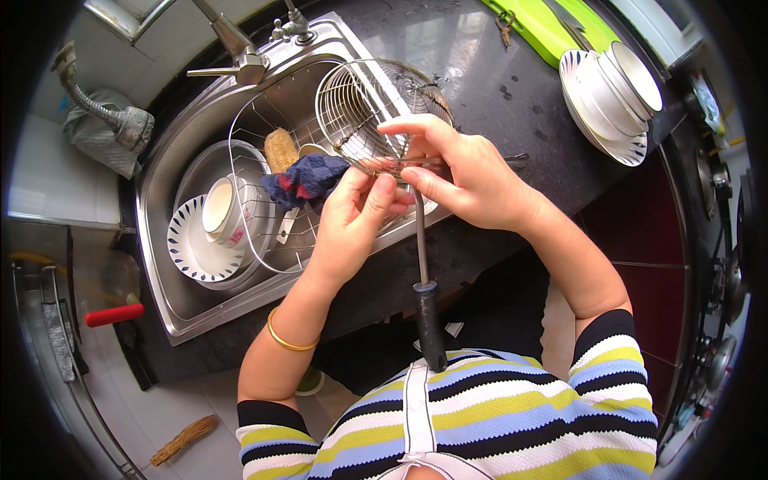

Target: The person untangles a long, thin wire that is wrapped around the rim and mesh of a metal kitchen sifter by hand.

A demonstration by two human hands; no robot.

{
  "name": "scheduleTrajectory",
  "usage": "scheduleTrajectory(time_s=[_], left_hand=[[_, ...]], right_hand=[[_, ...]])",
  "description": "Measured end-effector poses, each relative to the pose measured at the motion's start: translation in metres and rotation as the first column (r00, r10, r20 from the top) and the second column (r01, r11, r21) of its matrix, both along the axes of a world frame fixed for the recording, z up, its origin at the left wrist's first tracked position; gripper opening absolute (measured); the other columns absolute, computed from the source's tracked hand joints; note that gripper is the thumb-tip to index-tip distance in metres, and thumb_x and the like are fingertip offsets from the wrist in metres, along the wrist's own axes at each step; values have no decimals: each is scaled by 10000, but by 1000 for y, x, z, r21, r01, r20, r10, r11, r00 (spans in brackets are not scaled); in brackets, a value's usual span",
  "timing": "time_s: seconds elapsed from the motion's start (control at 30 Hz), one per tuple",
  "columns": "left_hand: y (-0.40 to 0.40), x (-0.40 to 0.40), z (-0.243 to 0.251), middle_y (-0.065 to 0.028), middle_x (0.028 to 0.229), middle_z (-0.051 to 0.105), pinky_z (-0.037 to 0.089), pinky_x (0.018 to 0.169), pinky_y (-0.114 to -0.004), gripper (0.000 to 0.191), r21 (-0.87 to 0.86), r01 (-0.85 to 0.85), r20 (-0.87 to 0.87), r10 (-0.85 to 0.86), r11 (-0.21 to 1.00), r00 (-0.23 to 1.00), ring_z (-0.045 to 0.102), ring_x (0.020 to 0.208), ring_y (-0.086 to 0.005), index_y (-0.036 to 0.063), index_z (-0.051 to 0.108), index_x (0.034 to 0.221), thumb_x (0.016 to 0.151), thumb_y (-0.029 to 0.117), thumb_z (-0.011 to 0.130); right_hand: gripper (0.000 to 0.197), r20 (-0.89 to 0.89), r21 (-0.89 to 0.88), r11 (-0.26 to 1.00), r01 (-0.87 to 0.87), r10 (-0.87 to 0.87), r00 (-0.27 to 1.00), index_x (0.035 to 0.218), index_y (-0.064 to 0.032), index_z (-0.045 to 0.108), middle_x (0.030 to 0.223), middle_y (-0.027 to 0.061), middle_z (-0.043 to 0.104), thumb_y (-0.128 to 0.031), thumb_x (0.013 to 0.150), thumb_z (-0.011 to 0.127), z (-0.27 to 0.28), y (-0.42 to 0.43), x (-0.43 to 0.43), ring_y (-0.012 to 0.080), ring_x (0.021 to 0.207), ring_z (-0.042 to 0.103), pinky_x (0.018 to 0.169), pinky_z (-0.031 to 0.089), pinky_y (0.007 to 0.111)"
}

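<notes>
A round wire strainer (351,99) with a black handle (428,324) lies over the sink's right edge, its handle pointing at my body. My left hand (360,210) pinches the strainer's near rim between thumb and fingers. From the right, my right hand (456,168) has its thumb and curved fingers around the rim where the handle's metal rod joins. A dark blue cloth (309,180) with red patches rests on a wire rack (255,252) in the sink, just left of my left hand. Behind the cloth sits a tan scrubber (280,150).
The steel sink (159,288) holds a patterned plate (198,255) and stacked bowls (217,207) in a basin. A faucet (249,66) stands behind it. More bowls (612,96) on a plate and a green cutting board (540,33) with a knife are at the back right.
</notes>
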State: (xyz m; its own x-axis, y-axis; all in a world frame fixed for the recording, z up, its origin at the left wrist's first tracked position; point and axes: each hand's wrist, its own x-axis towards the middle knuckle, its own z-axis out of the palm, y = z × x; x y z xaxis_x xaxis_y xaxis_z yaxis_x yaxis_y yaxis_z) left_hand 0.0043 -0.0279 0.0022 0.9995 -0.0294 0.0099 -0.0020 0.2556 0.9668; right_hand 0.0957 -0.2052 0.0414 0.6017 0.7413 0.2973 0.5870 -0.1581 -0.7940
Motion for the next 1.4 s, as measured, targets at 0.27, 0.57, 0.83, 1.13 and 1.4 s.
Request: scheduleTrajectory(time_s=[0.27, 0.57, 0.83, 1.13, 1.4], left_hand=[[8, -2, 6, -74, 885, 613, 544, 688, -262, 332, 146, 86, -66, -77, 986, 995, 649, 744, -145, 1, 511, 1202, 1058, 290, 432], [9, 2, 5, -71, 944, 604, 536, 707, -258, 245, 65, 157, -118, -149, 985, 982, 642, 814, -129, 6, 485, 1225, 1027, 148, 502], [15, 6, 8, -10, 868, 603, 456, 607, -203, 185, 434, 146, -231, -47, 889, 972, 582, 711, -65, 4, 568, 1108, 973, 124, 609], [21, 8, 7, 7, 835, 599, 405, 550, -197, 214, 521, 190, -272, -49, 832, 961, 502, 610, -47, 6, 602, 1058, 1022, 205, 531], [24, 8, 5, -36, 1004, 641, 488, 723, -216, 250, 121, 199, -292, -157, 973, 943, 599, 825, -86, 11, 523, 1201, 1016, 179, 525]], right_hand=[[429, -100, 120, 993, 0, 12, 995, 1306, -89, 491, 806, 102, 651, -101, 893, 609, -6, 4, -6, 272, 721, 671, 663, 518, 358], [440, -211, 157, 988, -1, 34, 977, 1318, -56, 503, 836, 96, 620, -69, 887, 588, 3, -10, 14, 170, 738, 603, 705, 487, 308], [386, 133, 75, 967, 242, -250, 959, 1292, -91, 533, 850, 97, 648, -101, 909, 584, -9, 3, 21, 207, 773, 646, 707, 515, 322], [340, 295, 182, 933, 311, -353, 888, 1224, -140, 580, 807, 96, 682, -141, 887, 624, -24, 13, 21, 267, 715, 686, 626, 539, 368], [311, 354, 175, 944, 280, -325, 877, 1185, -139, 589, 825, 77, 687, -122, 877, 630, -27, 13, 19, 251, 672, 676, 582, 527, 356]])
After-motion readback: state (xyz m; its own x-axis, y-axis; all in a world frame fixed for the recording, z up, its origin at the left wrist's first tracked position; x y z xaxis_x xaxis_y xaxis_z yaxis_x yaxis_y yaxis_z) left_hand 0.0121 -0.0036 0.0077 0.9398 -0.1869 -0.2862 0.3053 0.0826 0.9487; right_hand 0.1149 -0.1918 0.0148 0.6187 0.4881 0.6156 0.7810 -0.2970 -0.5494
